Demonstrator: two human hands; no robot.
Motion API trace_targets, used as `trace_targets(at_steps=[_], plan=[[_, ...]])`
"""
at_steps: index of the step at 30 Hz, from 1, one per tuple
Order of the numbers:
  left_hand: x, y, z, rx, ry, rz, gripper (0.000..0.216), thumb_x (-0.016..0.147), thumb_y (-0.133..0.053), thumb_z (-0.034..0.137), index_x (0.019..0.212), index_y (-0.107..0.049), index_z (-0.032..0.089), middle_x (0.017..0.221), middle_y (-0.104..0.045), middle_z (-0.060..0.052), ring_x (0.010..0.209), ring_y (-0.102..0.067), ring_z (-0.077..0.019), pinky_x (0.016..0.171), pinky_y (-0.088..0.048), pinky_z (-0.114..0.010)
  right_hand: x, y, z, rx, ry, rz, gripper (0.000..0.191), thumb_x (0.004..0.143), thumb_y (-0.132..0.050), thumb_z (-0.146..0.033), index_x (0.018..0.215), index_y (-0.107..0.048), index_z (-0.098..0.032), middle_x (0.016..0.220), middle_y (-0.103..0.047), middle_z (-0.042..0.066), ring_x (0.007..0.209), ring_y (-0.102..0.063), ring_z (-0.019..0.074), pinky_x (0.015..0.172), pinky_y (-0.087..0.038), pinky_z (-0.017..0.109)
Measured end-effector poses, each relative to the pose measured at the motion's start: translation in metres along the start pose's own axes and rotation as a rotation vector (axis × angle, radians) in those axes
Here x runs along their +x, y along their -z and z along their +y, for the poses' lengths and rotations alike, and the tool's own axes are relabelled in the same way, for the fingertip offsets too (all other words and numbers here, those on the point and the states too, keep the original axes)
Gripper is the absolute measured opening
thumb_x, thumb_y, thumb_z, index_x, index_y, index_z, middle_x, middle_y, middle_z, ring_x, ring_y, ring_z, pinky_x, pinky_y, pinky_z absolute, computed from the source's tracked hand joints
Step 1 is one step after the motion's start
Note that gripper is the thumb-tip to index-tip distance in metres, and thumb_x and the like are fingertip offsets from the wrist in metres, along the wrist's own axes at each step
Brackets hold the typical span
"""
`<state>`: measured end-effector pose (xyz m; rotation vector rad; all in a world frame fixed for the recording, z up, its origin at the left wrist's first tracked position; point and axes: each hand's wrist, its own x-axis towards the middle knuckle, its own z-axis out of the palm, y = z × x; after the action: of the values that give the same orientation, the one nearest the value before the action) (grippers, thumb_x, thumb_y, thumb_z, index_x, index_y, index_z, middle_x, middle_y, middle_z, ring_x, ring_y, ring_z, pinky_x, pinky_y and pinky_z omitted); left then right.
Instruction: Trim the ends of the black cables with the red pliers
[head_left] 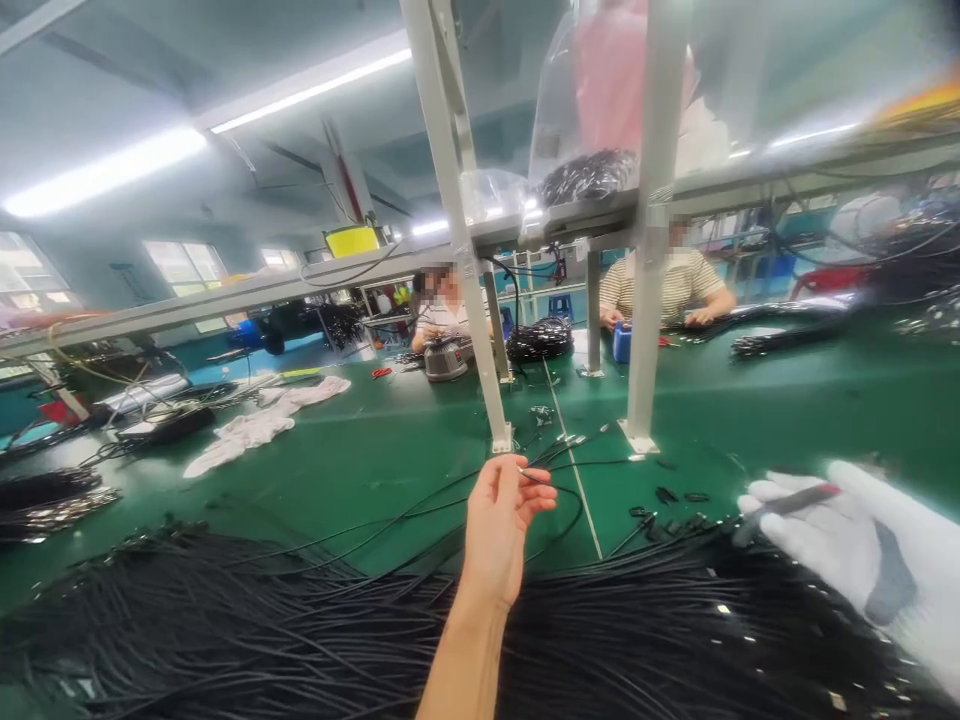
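My left hand (501, 520), bare, reaches over the green table with its fingers pinched on a thin black cable (571, 492). A small shiny end shows by the fingertips. My right hand (832, 550), in a white glove, is closed around a dark, slim hand tool (795, 500) with a red spot; blur hides its exact kind. Beneath both hands spreads a wide heap of black cables (315, 630), with shiny metal ends at the right. Several loose cable ends lie just beyond my left hand. Small black pieces (666, 496) are scattered between the hands.
Metal shelf posts (643, 330) stand on the green table (405, 440) ahead. A white cloth (262, 425) lies at the left, and a grey device (445, 360) stands farther back. Two people (667, 280) sit across the table near a coiled cable bundle (540, 338).
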<state>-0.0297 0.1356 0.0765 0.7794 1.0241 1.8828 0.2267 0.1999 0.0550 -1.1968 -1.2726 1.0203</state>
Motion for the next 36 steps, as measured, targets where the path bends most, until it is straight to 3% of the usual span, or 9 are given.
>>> trace_targets(at_steps=[2, 4, 6, 9, 11, 14, 21, 36], plan=[[-0.002, -0.002, -0.002, 0.034, 0.0, -0.029, 0.033, 0.077, -0.077, 0.04, 0.087, -0.059, 0.015, 0.078, -0.073, -0.005, 0.064, -0.065, -0.0119, 0.062, -0.053, -0.024, 0.001, 0.002, -0.006, 0.054, -0.159, 0.052, 0.039, 0.078, -0.054, -0.064, 0.09, -0.063, -0.029, 0.098, -0.073, 0.013, 0.092, -0.071, 0.0305, 0.078, -0.057, 0.045], [-0.004, -0.005, -0.003, 0.057, 0.023, -0.061, 0.029, 0.078, -0.076, 0.037, 0.082, -0.058, 0.015, 0.077, -0.072, -0.005, 0.062, -0.063, -0.011, 0.061, -0.051, -0.023, -0.001, -0.001, -0.009, -0.234, -0.082, 0.098, 0.039, 0.076, -0.058, -0.061, 0.097, -0.065, -0.029, 0.093, -0.073, 0.009, 0.081, -0.07, 0.0292, 0.072, -0.055, 0.046], [-0.005, -0.007, -0.004, 0.046, 0.075, -0.087, 0.027, 0.078, -0.076, 0.035, 0.08, -0.057, 0.016, 0.071, -0.07, -0.004, 0.058, -0.059, -0.0095, 0.056, -0.048, -0.021, -0.004, -0.01, -0.004, -0.601, 0.224, 0.115, 0.036, 0.079, -0.054, -0.057, 0.099, -0.067, -0.029, 0.089, -0.072, 0.006, 0.075, -0.067, 0.0271, 0.066, -0.052, 0.044], [-0.006, -0.007, -0.005, -0.007, 0.195, -0.126, 0.028, 0.075, -0.079, 0.033, 0.08, -0.058, 0.015, 0.066, -0.067, -0.001, 0.052, -0.054, -0.007, 0.05, -0.042, -0.018, -0.011, -0.028, 0.012, -0.824, 0.746, 0.039, 0.025, 0.087, -0.05, -0.043, 0.096, -0.065, -0.026, 0.089, -0.069, 0.006, 0.078, -0.065, 0.0238, 0.062, -0.048, 0.035], [-0.006, -0.006, -0.007, -0.044, 0.279, -0.183, 0.03, 0.072, -0.082, 0.033, 0.08, -0.06, 0.014, 0.07, -0.066, -0.001, 0.053, -0.054, -0.006, 0.051, -0.042, -0.018, -0.015, -0.038, 0.02, -0.893, 0.972, 0.051, 0.02, 0.088, -0.05, -0.033, 0.098, -0.064, -0.022, 0.087, -0.067, 0.007, 0.077, -0.063, 0.0229, 0.062, -0.047, 0.034], [-0.007, -0.004, -0.012, -0.09, 0.372, -0.28, 0.03, 0.071, -0.084, 0.031, 0.078, -0.062, 0.013, 0.075, -0.064, 0.0, 0.055, -0.054, -0.0049, 0.053, -0.041, -0.017, -0.02, -0.048, 0.021, -0.93, 1.151, 0.072, 0.018, 0.087, -0.051, -0.025, 0.099, -0.062, -0.017, 0.086, -0.065, 0.009, 0.077, -0.061, 0.023, 0.064, -0.046, 0.033], [-0.014, -0.007, -0.021, -0.082, 0.487, -0.391, 0.029, 0.074, -0.082, 0.032, 0.073, -0.063, 0.011, 0.066, -0.056, 0.001, 0.052, -0.052, -0.0045, 0.051, -0.038, -0.017, -0.022, -0.052, 0.012, -0.984, 1.171, 0.058, 0.022, 0.081, -0.051, -0.016, 0.1, -0.064, -0.015, 0.074, -0.059, 0.005, 0.073, -0.054, 0.0209, 0.063, -0.04, 0.031], [-0.013, -0.005, -0.022, -0.067, 0.544, -0.368, 0.026, 0.072, -0.081, 0.03, 0.066, -0.063, 0.012, 0.057, -0.05, 0.004, 0.044, -0.044, -0.0029, 0.044, -0.029, -0.016, -0.021, -0.044, 0.012, -1.085, 1.234, -0.004, 0.017, 0.08, -0.061, -0.023, 0.095, -0.065, -0.016, 0.073, -0.058, 0.003, 0.07, -0.051, 0.021, 0.06, -0.031, 0.033]])
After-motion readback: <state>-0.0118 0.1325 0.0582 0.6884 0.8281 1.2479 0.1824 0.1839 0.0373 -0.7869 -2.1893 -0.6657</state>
